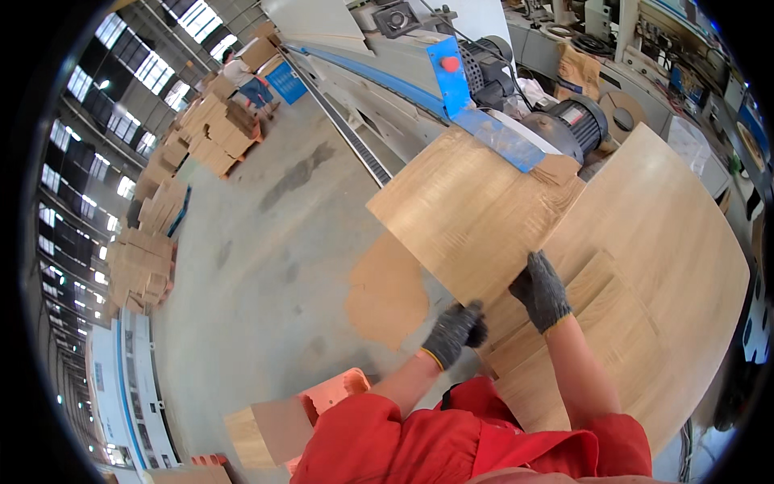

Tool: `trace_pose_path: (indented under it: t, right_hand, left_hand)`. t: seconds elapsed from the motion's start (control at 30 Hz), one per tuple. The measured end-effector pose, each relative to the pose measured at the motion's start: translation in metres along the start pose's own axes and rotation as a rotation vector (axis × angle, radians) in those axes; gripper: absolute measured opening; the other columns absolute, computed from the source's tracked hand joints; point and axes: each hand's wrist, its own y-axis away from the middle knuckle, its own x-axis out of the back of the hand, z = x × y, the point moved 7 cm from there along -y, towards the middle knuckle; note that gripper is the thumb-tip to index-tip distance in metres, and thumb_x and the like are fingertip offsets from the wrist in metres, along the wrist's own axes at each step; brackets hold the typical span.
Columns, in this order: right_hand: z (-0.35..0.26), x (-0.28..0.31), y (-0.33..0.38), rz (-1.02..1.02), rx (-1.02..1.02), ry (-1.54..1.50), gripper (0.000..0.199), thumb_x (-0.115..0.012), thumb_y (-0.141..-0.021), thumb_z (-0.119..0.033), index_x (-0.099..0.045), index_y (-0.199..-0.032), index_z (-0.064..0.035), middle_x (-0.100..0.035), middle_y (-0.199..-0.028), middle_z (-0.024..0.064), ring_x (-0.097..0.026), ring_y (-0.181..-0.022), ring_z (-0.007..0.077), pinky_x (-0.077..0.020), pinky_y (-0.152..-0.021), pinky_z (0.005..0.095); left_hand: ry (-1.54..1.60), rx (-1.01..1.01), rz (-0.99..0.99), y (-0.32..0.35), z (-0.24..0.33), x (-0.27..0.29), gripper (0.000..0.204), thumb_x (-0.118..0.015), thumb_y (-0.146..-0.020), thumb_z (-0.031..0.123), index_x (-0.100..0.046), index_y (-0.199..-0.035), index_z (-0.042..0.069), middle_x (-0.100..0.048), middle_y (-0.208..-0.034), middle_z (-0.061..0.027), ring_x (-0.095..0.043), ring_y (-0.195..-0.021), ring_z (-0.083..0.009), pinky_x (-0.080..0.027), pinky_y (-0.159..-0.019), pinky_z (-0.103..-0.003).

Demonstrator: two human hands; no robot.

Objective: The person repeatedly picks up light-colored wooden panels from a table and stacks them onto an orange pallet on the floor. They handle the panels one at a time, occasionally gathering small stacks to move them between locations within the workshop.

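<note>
A wood-grain panel (476, 211) lies at a slant in front of me, its far end by the blue machine bracket. My left hand (457, 335), in a dark grey knit glove, has its fingers curled at the panel's near left edge. The right hand (542, 292), gloved the same way, is closed at the panel's near right edge, thumb toward the left. Under my right forearm, smaller wood-grain boards (605, 298) rest on a large curved wood-grain surface (685, 234). The fingertips of both hands are partly hidden.
A blue bracket with a red button (449, 63) and an electric motor (574, 125) stand beyond the panel. A long machine (387, 81) runs away at upper left. Orange pallet (334, 391) sits by my left elbow. Cardboard stacks (214, 133) and a person (242, 77) are farther off.
</note>
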Motion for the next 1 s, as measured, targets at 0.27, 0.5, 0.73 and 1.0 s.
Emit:
trace_pose_path:
  t: [0.27,0.5,0.73,1.0]
  right_hand:
    - [0.008,0.061,0.044,0.190,0.084,0.102,0.048,-0.065,-0.087,-0.021,-0.048,-0.126,0.0000,-0.059,-0.113,0.0118,-0.058,-0.100,0.0226,-0.0493,-0.083,0.0371]
    - [0.028,0.163,0.166,0.291,0.057,0.015,0.047,-0.065,-0.086,-0.019,-0.048,-0.127,-0.0024,-0.060,-0.114,0.0087,-0.059,-0.100,0.0216,-0.0497,-0.084,0.0374]
    - [0.041,0.147,0.158,0.306,0.080,0.039,0.051,-0.065,-0.086,-0.022,-0.047,-0.129,-0.0025,-0.059,-0.117,0.0094,-0.058,-0.103,0.0222,-0.0479,-0.088,0.0376]
    - [0.046,0.138,0.162,0.383,0.082,0.256,0.046,-0.064,-0.087,-0.022,-0.049,-0.126,-0.0006,-0.060,-0.116,0.0100,-0.057,-0.103,0.0220,-0.0473,-0.087,0.0339]
  left_hand:
    - [0.294,0.038,-0.280,0.029,-0.070,-0.004,0.046,-0.050,-0.095,0.037,-0.047,-0.127,0.004,-0.060,-0.117,-0.0145,-0.061,-0.104,-0.0282,-0.052,-0.086,-0.041]
    - [0.441,-0.255,0.029,0.028,-0.012,0.089,0.044,-0.055,-0.091,0.036,-0.052,-0.124,0.007,-0.058,-0.121,-0.0060,-0.054,-0.110,-0.0212,-0.043,-0.097,-0.039]
    - [0.247,-0.217,0.092,0.017,0.011,0.114,0.042,-0.055,-0.091,0.035,-0.055,-0.121,0.005,-0.060,-0.115,-0.0049,-0.056,-0.106,-0.0190,-0.045,-0.091,-0.036]
    - [-0.179,-0.216,0.259,0.014,0.013,0.164,0.042,-0.051,-0.094,0.035,-0.057,-0.118,0.001,-0.062,-0.105,-0.0056,-0.058,-0.095,-0.0155,-0.047,-0.083,-0.031]
